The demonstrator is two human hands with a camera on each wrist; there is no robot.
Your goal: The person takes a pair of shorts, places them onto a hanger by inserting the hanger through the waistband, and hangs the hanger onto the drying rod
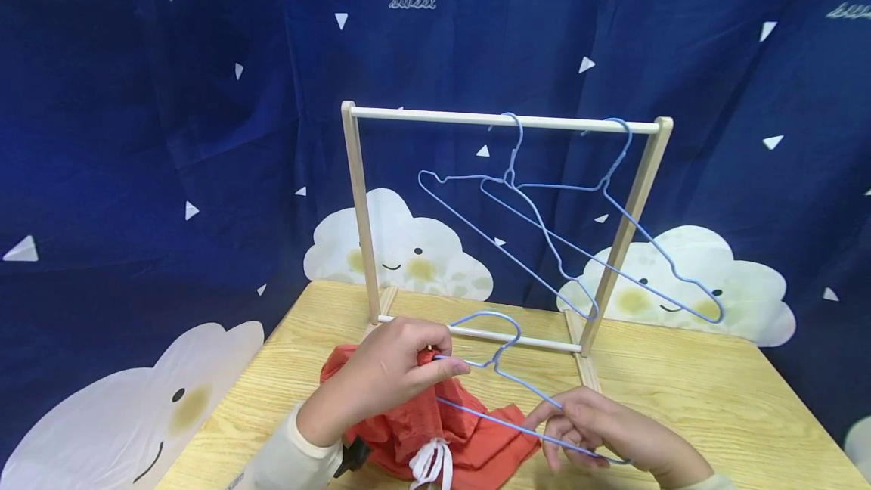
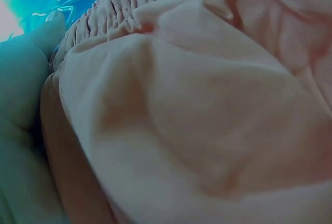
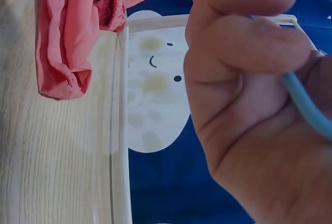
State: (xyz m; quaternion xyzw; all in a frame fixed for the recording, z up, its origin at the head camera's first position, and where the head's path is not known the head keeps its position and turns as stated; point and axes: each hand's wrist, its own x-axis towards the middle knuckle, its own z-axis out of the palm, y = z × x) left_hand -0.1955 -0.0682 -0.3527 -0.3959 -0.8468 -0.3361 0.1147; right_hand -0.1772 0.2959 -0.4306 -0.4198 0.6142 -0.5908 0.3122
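Observation:
A pair of red drawstring pants (image 1: 490, 448) lies bunched on the table, its white drawstring (image 1: 432, 463) hanging at the front. My left hand (image 1: 381, 380) pinches the gathered waistband together with one shoulder of a blue wire hanger (image 1: 486, 314). That end of the hanger runs inside the waistband and is hidden. At the other end, my right hand (image 1: 599, 429) has its fingers curled round the hanger's wire. The left wrist view is filled by the pants' cloth (image 2: 197, 110). In the right wrist view, a bit of the hanger's wire (image 3: 308, 107) shows by the palm.
Behind the hands stands a wooden rack (image 1: 364, 218) with a white top rail (image 1: 435, 117). Two blue hangers hang from the rail, a nearer one (image 1: 476, 229) and one at the right (image 1: 653, 244). A dark blue curtain (image 1: 170, 97) with clouds closes off the back.

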